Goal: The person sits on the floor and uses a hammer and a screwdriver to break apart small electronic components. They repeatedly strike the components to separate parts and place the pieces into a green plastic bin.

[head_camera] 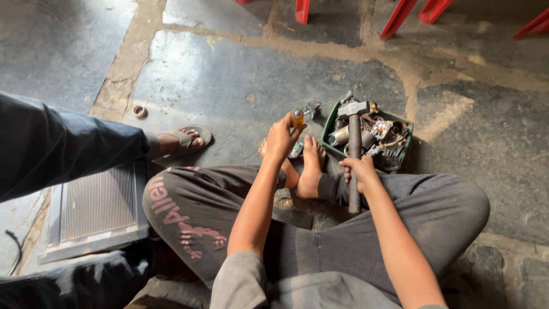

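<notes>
Hammer [354, 143] was gripped mid-handle by right hand [360, 170], head over green tray [328, 127]; left hand [280, 137] closed on upright screwdriver [297, 117] (yellow handle) near bare feet [311, 166]. Best struck squarely, tool kept vertical.

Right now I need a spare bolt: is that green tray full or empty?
Full: the green tray is heaped with metal parts, by the hammer.
</notes>
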Demonstrator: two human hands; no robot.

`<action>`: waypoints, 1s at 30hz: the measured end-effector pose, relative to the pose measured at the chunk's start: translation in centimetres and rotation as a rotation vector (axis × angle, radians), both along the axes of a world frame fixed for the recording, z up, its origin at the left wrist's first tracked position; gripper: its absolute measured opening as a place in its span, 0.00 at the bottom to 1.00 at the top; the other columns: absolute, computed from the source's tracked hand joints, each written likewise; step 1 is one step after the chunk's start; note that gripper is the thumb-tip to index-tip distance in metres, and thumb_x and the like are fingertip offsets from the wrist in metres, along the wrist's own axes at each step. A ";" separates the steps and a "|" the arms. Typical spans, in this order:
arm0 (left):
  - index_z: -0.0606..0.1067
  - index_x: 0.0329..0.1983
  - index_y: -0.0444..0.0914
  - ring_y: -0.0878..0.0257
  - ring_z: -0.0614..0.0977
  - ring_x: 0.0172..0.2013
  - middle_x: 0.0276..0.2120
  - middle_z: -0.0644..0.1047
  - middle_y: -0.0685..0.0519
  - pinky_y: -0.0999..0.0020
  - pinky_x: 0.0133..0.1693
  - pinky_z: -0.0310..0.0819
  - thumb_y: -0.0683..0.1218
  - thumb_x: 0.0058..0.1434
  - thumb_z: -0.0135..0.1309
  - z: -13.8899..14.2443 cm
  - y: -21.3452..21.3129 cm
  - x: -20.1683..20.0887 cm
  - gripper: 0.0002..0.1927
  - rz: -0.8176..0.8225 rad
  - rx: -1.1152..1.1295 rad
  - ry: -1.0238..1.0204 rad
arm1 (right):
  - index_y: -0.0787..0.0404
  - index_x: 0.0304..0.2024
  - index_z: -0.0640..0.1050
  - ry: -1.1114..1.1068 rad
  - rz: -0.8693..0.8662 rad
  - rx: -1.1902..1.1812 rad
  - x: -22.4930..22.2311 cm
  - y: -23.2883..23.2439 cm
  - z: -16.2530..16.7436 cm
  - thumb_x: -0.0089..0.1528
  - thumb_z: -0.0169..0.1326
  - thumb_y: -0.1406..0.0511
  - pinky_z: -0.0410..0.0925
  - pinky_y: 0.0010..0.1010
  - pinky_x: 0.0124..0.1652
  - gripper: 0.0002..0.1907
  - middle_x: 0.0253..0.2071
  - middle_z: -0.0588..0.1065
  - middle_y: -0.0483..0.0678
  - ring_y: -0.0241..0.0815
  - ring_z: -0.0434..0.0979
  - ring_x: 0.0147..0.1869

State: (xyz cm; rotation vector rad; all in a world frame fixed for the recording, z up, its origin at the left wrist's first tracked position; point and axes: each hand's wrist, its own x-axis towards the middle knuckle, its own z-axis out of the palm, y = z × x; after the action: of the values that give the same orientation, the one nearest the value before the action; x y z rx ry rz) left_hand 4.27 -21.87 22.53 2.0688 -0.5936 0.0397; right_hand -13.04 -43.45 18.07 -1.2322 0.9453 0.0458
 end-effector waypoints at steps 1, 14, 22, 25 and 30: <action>0.72 0.39 0.37 0.40 0.82 0.35 0.31 0.82 0.43 0.50 0.34 0.73 0.53 0.59 0.63 0.1 0.0 0.1 0.17 -0.001 -0.008 -0.005 | 0.64 0.28 0.72 -0.005 0.007 -0.005 0.1 0.0 0.0 0.55 0.60 0.71 0.61 0.35 0.18 0.08 0.19 0.68 0.46 0.39 0.66 0.17; 0.71 0.38 0.37 0.38 0.81 0.35 0.30 0.79 0.40 0.49 0.35 0.73 0.52 0.59 0.64 -2.4 -0.9 2.3 0.17 0.033 -0.028 -0.003 | 0.66 0.26 0.72 -0.009 0.070 -0.043 1.3 -0.3 -1.7 0.55 0.59 0.71 0.61 0.37 0.17 0.08 0.17 0.68 0.48 0.42 0.67 0.16; 0.72 0.40 0.37 0.37 0.80 0.36 0.32 0.80 0.41 0.47 0.35 0.73 0.52 0.58 0.64 -1.3 -0.7 2.4 0.18 0.028 -0.064 -0.061 | 0.65 0.27 0.73 -0.008 0.075 -0.030 1.8 -0.6 -1.3 0.55 0.60 0.72 0.60 0.35 0.17 0.07 0.18 0.68 0.47 0.40 0.66 0.16; 0.72 0.41 0.37 0.38 0.81 0.37 0.32 0.81 0.41 0.48 0.35 0.74 0.53 0.59 0.64 -1.2 -0.8 1.8 0.18 0.021 -0.036 0.008 | 0.65 0.27 0.73 -0.001 0.060 -0.033 1.3 -0.8 -1.3 0.54 0.61 0.72 0.60 0.35 0.17 0.08 0.18 0.68 0.47 0.40 0.66 0.16; 0.73 0.40 0.38 0.40 0.82 0.37 0.34 0.81 0.42 0.49 0.36 0.74 0.53 0.59 0.63 -0.6 -0.8 1.6 0.17 0.023 -0.028 0.014 | 0.65 0.27 0.72 0.005 0.045 -0.045 0.9 -0.6 -0.5 0.54 0.60 0.73 0.60 0.34 0.17 0.09 0.18 0.68 0.47 0.39 0.66 0.16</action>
State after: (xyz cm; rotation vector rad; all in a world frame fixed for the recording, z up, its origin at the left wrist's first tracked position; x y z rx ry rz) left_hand 5.91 -22.68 21.91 2.0475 -0.5574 0.0464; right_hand -12.09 -44.05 17.55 -1.2948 0.9274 0.0634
